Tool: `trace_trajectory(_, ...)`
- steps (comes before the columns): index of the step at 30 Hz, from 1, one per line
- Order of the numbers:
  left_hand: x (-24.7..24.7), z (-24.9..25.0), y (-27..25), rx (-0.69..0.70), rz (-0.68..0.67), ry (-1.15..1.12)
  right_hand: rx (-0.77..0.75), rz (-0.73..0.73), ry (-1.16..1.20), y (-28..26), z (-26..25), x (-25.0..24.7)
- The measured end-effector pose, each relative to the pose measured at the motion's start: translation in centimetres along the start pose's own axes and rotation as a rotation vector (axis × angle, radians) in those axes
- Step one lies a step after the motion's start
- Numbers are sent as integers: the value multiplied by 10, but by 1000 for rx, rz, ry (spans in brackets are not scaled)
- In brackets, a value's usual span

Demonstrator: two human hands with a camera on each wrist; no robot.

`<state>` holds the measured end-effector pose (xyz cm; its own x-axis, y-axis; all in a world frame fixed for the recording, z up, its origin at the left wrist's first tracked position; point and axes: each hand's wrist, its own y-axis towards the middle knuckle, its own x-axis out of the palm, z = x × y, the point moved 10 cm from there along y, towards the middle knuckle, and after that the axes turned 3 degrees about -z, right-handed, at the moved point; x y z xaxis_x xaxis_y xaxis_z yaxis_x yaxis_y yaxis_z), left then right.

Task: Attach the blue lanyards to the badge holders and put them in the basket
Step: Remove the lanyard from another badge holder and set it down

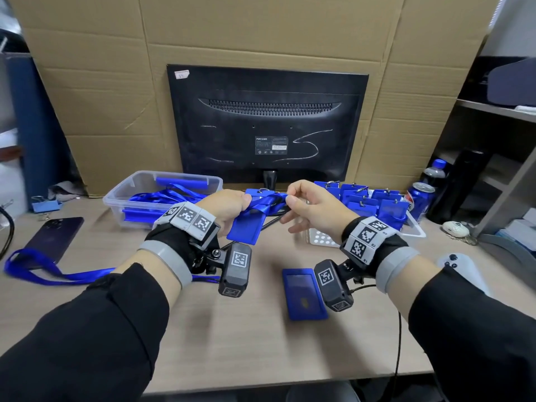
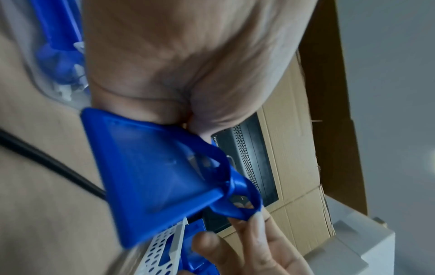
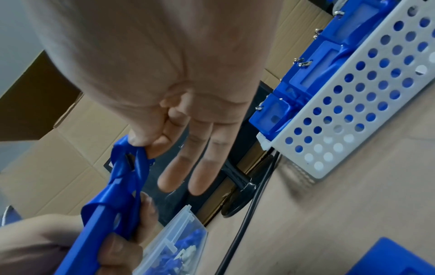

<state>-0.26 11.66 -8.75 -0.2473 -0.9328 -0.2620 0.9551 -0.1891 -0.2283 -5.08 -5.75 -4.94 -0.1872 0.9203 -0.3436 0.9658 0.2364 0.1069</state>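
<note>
Bare desk point(image 1: 246, 338) near the front edge, loose badge holder point(image 1: 301, 294) lying there, monitor point(image 1: 266, 123) blocking behind

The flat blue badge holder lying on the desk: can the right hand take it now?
Probably not at once. The blue badge holder on the desk lies uncovered just below the right hand, but that hand pinches the blue lanyard and must release it first.

Even light, blurry wrist views

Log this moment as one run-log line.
left hand: grips badge holder | right hand: pinches lanyard at holder top | basket: holds finished badges | spare holder: on desk
</note>
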Motion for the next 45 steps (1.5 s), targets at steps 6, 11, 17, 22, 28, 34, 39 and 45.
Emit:
trace_trajectory(6,2,-7,8,47,-6,210,112,42,-327,1,-5,1)
trace_trajectory(11,11,-4,5,85,-72,270,102,82,-527,4,-5,-4)
trace_trajectory(17,15,-8,-1,76,-89,106,128,258,-353,-2,6,-28)
trace_trajectory(22,12,1,-4,120,-77,269,203,430,-294,-9,20,-56)
trace_trajectory(28,-17,-6,1,3,84,631,248,622,-212,-13,18,-84)
trace_trajectory(34,-66,-18,6,-77,393,705,246,604,-233,-16,19,-84)
trace_trajectory(39,-54,5,-4,17,324,601,184,381,-154,-7,13,-42)
trace_trajectory(45,-17,26,-14,214,32,655,36,67,-106,9,-5,12)
